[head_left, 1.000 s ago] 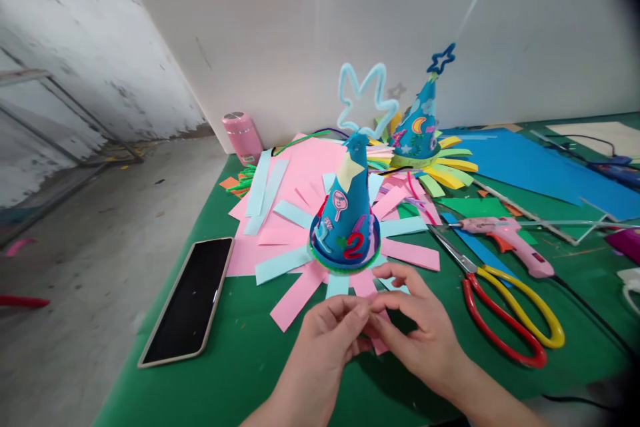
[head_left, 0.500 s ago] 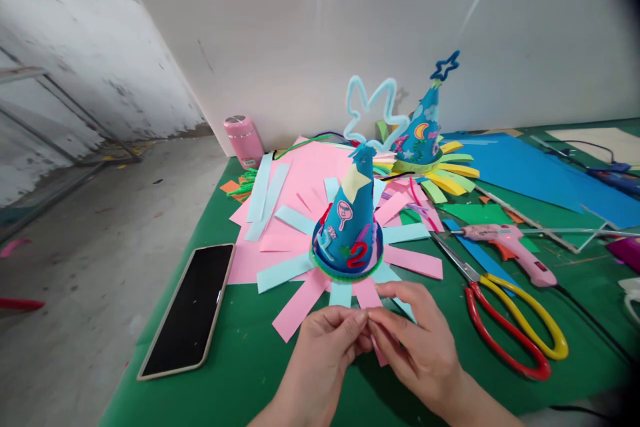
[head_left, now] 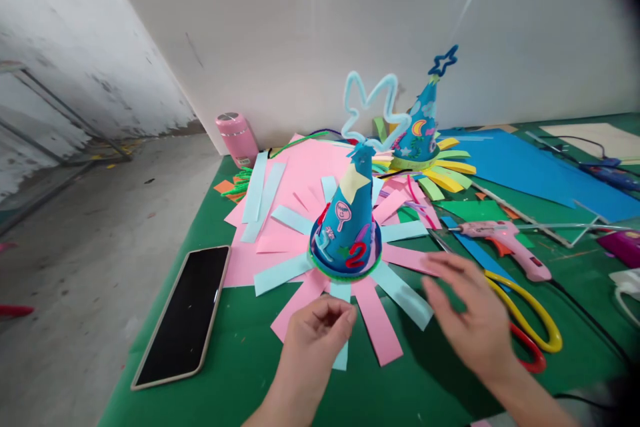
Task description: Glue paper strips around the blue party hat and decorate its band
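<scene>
A blue cone party hat (head_left: 335, 237) is standing upright on the green tablecloth (head_left: 240, 373), in front of the person. A fuzzy light blue pipe-cleaner star (head_left: 367, 105) is sitting on top of it. A pale yellow paper star (head_left: 354, 181) and a fuzzy red number 2 (head_left: 356, 255) are showing on its side. Pink and light blue paper strips (head_left: 379, 323) are spreading out all around its rim, like sun rays.

The left hand (head_left: 315, 337) is hovering just in front of the party hat, over the strips. Its thumb and first finger are pressing together, and the other fingers are curling in. I cannot tell if something tiny is hiding between them. The right hand (head_left: 473, 320) is hovering to the right of the party hat, a bit blurry. Its thumb and fingers are spreading wide. Its fingertips are covering the end of a pink strip, but I cannot tell if they are touching it.

Scissors (head_left: 554, 340) are lying right of the party hat, partly hiding behind the right hand. A pink glue gun (head_left: 520, 251) is lying there too. A phone (head_left: 183, 317) is lying left of the party hat, and a pink bottle (head_left: 237, 140) is standing behind it, to the left.
</scene>
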`<state>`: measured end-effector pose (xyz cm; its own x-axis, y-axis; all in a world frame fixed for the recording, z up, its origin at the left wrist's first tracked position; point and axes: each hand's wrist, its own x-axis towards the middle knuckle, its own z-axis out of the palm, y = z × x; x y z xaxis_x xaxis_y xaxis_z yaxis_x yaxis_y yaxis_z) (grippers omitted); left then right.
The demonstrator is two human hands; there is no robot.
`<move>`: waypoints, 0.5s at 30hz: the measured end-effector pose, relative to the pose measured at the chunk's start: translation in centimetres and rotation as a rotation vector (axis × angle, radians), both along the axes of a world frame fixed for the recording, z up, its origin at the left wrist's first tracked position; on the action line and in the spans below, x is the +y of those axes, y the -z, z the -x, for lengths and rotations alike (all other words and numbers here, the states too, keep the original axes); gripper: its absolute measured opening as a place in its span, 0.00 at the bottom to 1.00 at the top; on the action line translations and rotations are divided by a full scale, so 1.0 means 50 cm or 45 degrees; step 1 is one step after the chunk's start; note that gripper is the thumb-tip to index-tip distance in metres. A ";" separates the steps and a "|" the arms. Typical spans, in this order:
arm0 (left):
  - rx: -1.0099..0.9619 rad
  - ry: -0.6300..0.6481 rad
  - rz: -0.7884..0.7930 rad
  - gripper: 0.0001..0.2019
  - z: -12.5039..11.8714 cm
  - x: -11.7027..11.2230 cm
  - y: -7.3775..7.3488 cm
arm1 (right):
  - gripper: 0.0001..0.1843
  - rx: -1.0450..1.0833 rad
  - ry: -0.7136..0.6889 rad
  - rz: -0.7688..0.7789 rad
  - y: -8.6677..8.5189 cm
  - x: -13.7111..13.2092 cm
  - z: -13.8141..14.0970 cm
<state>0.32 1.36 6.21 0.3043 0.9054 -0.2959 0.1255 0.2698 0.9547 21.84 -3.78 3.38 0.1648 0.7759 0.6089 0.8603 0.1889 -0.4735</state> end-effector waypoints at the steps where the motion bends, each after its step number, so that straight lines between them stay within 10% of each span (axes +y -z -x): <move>1: 0.126 0.074 -0.212 0.07 0.011 0.007 0.007 | 0.13 -0.008 0.155 0.008 -0.001 -0.003 -0.037; 6: 0.512 0.349 -0.885 0.08 0.056 0.026 0.066 | 0.21 -0.021 0.850 0.250 0.008 -0.037 -0.219; 15: 0.684 0.512 -0.874 0.10 0.034 -0.006 0.081 | 0.20 -0.283 0.864 0.495 0.069 -0.049 -0.344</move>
<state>-1.41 1.06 2.16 0.6081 0.7907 0.0699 0.5536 -0.4856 0.6766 39.03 -6.21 -0.08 0.5825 0.7130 0.3903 0.8098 -0.5506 -0.2025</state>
